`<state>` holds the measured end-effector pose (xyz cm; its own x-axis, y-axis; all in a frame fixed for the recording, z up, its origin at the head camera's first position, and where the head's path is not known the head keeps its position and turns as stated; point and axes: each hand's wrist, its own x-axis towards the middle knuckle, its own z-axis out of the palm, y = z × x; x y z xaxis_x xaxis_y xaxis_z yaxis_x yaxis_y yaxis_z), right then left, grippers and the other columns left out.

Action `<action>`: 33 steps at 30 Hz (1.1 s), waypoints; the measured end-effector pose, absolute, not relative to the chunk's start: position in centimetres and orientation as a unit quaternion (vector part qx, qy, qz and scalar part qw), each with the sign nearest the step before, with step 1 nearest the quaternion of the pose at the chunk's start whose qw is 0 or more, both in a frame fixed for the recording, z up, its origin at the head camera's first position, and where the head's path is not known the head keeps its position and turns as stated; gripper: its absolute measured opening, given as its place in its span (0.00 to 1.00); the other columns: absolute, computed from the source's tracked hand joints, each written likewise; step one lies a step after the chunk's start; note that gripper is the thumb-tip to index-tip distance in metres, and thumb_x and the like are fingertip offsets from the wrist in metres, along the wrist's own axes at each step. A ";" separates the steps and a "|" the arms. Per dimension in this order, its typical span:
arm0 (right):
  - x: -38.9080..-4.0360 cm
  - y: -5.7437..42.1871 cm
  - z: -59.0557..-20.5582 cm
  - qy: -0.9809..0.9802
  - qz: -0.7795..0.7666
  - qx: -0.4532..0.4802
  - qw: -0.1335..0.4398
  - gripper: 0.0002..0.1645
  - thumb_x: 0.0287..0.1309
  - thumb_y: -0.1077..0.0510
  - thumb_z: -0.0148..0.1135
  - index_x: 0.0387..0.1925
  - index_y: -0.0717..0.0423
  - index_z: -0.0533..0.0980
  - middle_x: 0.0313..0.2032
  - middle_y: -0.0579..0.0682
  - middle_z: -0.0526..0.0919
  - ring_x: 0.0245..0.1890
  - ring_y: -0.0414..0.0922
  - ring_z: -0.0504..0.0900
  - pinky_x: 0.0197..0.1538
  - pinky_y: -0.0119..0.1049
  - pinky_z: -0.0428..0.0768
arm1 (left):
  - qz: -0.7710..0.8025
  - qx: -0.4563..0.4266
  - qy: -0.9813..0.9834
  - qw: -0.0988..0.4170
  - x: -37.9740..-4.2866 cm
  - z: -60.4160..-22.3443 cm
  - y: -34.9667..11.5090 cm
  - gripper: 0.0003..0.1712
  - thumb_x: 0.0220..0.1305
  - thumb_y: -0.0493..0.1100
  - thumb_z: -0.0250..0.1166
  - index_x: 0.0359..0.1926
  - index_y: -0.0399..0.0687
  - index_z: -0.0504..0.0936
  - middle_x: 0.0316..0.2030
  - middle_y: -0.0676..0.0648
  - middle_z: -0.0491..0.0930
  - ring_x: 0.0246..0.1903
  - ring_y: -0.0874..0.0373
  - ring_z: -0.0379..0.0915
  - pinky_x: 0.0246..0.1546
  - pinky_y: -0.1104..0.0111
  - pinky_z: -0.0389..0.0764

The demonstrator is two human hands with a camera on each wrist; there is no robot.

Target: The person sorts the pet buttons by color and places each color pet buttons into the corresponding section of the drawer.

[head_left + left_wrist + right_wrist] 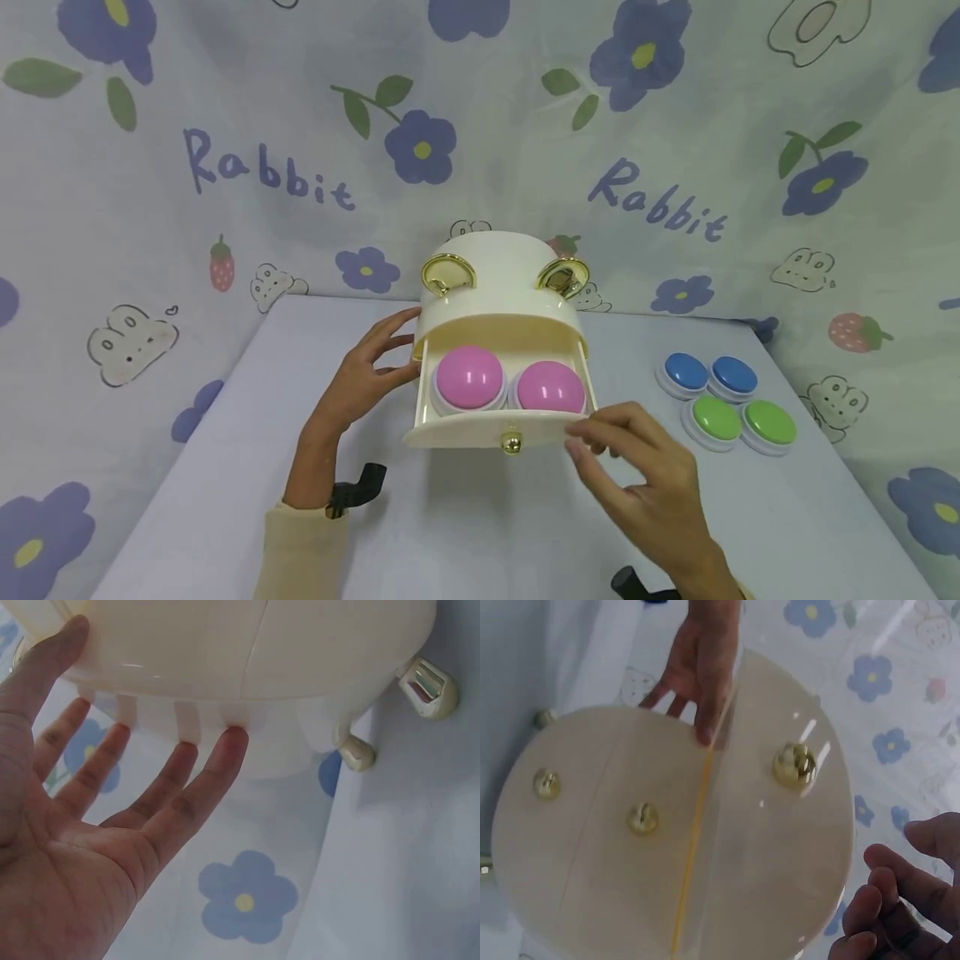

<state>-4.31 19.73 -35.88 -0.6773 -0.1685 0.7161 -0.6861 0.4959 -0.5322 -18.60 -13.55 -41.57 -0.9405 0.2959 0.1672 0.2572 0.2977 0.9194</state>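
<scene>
A glossy cream storage box [498, 292] with two gold-rimmed ears stands upright at the table's far side. Its top drawer [457, 432], with a round gold knob [512, 442], is pulled out. Two pink domed push buttons [470, 377] on white bases sit side by side inside. My left hand [358, 382] rests on the box's left side, its fingers spread and fairly straight, fingertips on the wall in the left wrist view. Loosely bent, my right hand [648, 475] is at the drawer front's right end; a gap separates its fingers [866, 904] from the front in the right wrist view.
Right of the box, two blue push buttons [686, 372] lie behind two green push buttons [716, 418] on the white table [480, 542]. A patterned cloth [480, 100] with flowers and rabbits hangs behind. Two lower gold knobs [643, 818] show on the box front.
</scene>
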 end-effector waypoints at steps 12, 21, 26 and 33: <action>-3.0 15.3 -38.8 -0.836 0.498 0.172 0.154 0.06 0.63 0.57 0.69 0.41 0.43 0.84 0.29 0.32 0.78 0.26 0.33 0.77 0.26 0.29 0.80 | 0.571 0.185 0.800 0.017 -18.1 -41.8 -13.2 0.41 0.64 0.50 0.71 0.73 0.76 0.63 0.73 0.61 0.57 0.68 0.48 0.64 0.56 0.48 0.77; -3.4 14.6 -38.6 -0.801 0.581 0.109 0.093 0.03 0.64 0.55 0.68 0.34 0.43 0.85 0.24 0.39 0.82 0.21 0.39 0.82 0.27 0.35 0.83 | 0.564 0.176 0.806 0.007 -18.0 -41.3 -13.5 0.42 0.63 0.51 0.72 0.73 0.78 0.63 0.72 0.62 0.58 0.67 0.50 0.65 0.55 0.49 0.78; -4.0 14.4 -38.3 -0.802 0.581 0.110 0.089 0.04 0.64 0.54 0.69 0.31 0.43 0.85 0.22 0.40 0.82 0.19 0.39 0.81 0.25 0.35 0.82 | 0.571 0.179 0.802 0.008 -18.1 -41.3 -13.6 0.41 0.63 0.50 0.72 0.73 0.79 0.64 0.71 0.64 0.58 0.66 0.52 0.65 0.55 0.50 0.79; -5.0 14.3 -38.0 -0.798 0.588 0.106 0.083 0.05 0.64 0.51 0.69 0.30 0.42 0.85 0.21 0.40 0.82 0.19 0.41 0.81 0.22 0.35 0.81 | 0.570 0.188 0.800 0.011 -18.1 -41.5 -13.5 0.41 0.65 0.50 0.71 0.73 0.78 0.63 0.72 0.64 0.58 0.67 0.51 0.65 0.55 0.51 0.79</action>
<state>-5.00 14.35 -38.01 -0.9636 -0.0725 0.2574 -0.2673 0.2867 -0.9200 -18.07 -13.47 -41.47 -0.9291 0.3130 0.1971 0.2884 0.2793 0.9159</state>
